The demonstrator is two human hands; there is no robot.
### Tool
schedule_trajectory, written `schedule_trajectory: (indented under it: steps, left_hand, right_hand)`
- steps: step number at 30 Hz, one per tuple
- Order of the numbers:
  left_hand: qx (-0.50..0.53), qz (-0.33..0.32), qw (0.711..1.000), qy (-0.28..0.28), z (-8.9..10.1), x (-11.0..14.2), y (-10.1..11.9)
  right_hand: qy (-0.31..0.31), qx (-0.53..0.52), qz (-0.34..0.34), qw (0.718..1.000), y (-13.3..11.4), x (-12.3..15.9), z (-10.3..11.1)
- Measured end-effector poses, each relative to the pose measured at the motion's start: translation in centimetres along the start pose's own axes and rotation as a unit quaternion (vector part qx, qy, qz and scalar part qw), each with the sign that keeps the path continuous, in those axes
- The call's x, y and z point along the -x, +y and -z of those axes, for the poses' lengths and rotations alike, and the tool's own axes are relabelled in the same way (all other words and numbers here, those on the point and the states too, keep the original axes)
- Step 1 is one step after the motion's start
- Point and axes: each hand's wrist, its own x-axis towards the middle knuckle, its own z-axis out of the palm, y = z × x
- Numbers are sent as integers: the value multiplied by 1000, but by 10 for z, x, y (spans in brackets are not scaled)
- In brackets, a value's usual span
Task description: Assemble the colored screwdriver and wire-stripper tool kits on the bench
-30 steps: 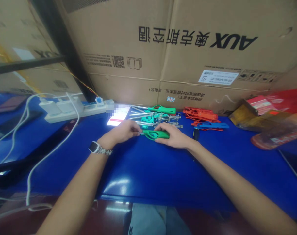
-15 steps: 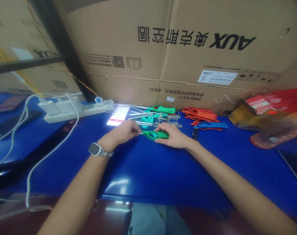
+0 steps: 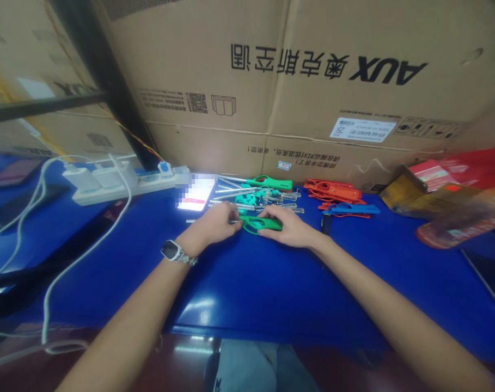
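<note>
Low over the blue table, the green stick lighter (image 3: 258, 224) lies crosswise between my hands. My right hand (image 3: 290, 226) is closed around its handle end. At its front end my left hand (image 3: 219, 222) pinches the neck, and a thin metal tube sticks out to the left of my fingers. Just behind lie several metal tubes (image 3: 233, 191), teal pieces (image 3: 243, 202) and clear parts with wires (image 3: 290, 196). Another green lighter (image 3: 270, 183) rests at the back of this pile. My fingers hide part of the held lighter's neck.
Orange-red lighter casings (image 3: 332, 191) and a blue casing (image 3: 353, 209) lie to the right, near a dark-handled tool (image 3: 326, 223). A lit phone (image 3: 197, 195) and a white power strip (image 3: 124, 185) are left. Behind stands a large cardboard box (image 3: 312, 109); a bottle (image 3: 459, 223) lies right.
My left hand has shifted right along the lighter's neck, and the metal tube now shows left of it. My right hand has kept its hold in place.
</note>
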Motion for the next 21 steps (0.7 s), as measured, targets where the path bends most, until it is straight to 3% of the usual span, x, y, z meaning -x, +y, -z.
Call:
schedule_trajectory:
  steps: [13,21]
  left_hand:
    - [74,2,996,-46,5,0,-10]
    - [140,-17,983,-118,12,1,-21]
  right_hand:
    - [-10,32,0,999,-2,3,2]
    - [-2,36,6,999,-9,-1,4]
